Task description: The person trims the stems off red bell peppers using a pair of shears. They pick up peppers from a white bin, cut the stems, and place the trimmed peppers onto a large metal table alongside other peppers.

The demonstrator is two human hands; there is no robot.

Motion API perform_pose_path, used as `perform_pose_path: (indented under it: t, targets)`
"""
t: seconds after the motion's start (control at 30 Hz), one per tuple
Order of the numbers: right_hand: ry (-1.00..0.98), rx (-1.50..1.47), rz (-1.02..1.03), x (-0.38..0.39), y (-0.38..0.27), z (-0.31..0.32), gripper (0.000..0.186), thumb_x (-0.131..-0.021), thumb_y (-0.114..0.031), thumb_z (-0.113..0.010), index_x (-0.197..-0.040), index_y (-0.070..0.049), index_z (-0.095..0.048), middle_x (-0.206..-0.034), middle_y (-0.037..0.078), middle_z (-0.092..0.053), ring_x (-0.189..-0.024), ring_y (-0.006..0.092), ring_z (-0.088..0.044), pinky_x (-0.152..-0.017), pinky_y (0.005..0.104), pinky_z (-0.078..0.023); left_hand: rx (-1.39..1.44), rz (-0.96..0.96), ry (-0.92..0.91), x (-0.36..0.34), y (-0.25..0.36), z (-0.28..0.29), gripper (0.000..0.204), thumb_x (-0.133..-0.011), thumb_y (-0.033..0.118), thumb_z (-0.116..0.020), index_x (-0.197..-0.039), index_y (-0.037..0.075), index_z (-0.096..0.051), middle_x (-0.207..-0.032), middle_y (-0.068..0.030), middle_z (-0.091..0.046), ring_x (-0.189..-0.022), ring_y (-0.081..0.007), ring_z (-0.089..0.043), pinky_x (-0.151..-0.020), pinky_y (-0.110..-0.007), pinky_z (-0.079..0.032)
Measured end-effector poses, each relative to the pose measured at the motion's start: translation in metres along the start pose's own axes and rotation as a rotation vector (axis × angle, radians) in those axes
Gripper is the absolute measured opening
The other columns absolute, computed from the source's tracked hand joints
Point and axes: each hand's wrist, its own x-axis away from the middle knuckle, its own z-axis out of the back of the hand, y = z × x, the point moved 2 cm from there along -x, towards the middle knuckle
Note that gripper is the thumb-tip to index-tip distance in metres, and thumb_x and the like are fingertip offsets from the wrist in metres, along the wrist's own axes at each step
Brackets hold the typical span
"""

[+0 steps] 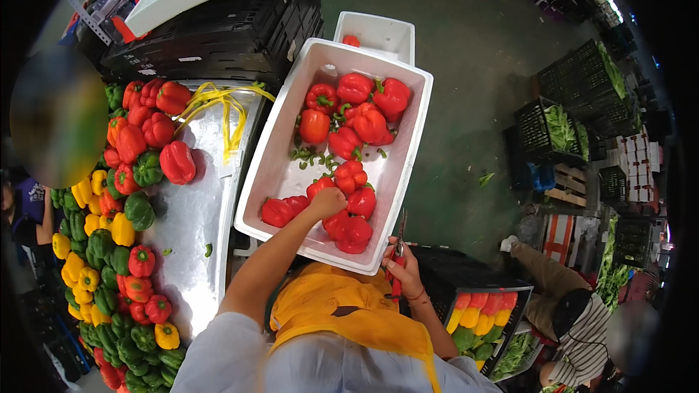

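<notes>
A white foam box [255,196] in front of me holds several red bell peppers [370,124] and loose green stem pieces [309,156]. My left hand [330,203] reaches down into its near half, curled among the peppers. It touches or nearly touches a red bell pepper [320,188] just beyond it; its fingertips are hidden, so what they hold does not show. Outside the box's near right corner, my right hand [405,271] is closed around the red handles of pruning shears [397,266], whose blades point away from me.
Left of the box stands a metal table [193,240] heaped with red, yellow and green peppers [109,247]; yellow straps [226,113] lie on it. A second foam box [393,38] sits beyond. A black crate of packed peppers [477,316] stands at right. Other people are at both sides.
</notes>
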Motion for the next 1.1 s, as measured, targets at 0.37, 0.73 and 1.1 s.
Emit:
perform_pose_path:
  t: [0.37,0.73,1.1]
  targets:
    - [-0.040,-0.150,-0.084,-0.020,0.000,0.002,0.049,-0.079,0.000,-0.053,-0.125,0.001,-0.036,-0.093,0.003,-0.047,-0.078,0.0085,-0.049,-0.068,0.0208,-0.040,-0.216,0.318,0.417,-0.021,0.018,-0.042,0.039,-0.068,0.021,-0.063,-0.103,0.007,-0.053,-0.104,-0.0144,-0.050,-0.101,-0.0322,-0.047,-0.083,-0.040,-0.041]
    - [-0.061,-0.109,-0.191,-0.025,-0.008,0.002,0.048,-0.080,-0.004,-0.053,-0.125,0.000,-0.036,-0.093,0.004,-0.049,-0.079,0.0119,-0.052,-0.069,0.0236,-0.043,-0.223,0.258,0.055,0.004,-0.076,0.040,0.100,-0.050,0.058,-0.074,-0.128,0.007,-0.039,-0.110,-0.0196,-0.055,-0.106,-0.0356,-0.051,-0.087,-0.045,-0.042]
    - [-0.065,-0.092,-0.178,-0.027,-0.010,0.000,0.050,-0.079,-0.002,-0.054,-0.126,0.001,-0.035,-0.093,0.004,-0.048,-0.080,0.0107,-0.051,-0.071,0.0219,-0.042,-0.419,0.328,-0.340,0.052,-0.045,0.083,0.097,-0.054,0.042,-0.078,-0.134,0.012,-0.032,-0.110,-0.0157,-0.055,-0.098,-0.0314,-0.056,-0.081,-0.039,-0.047]
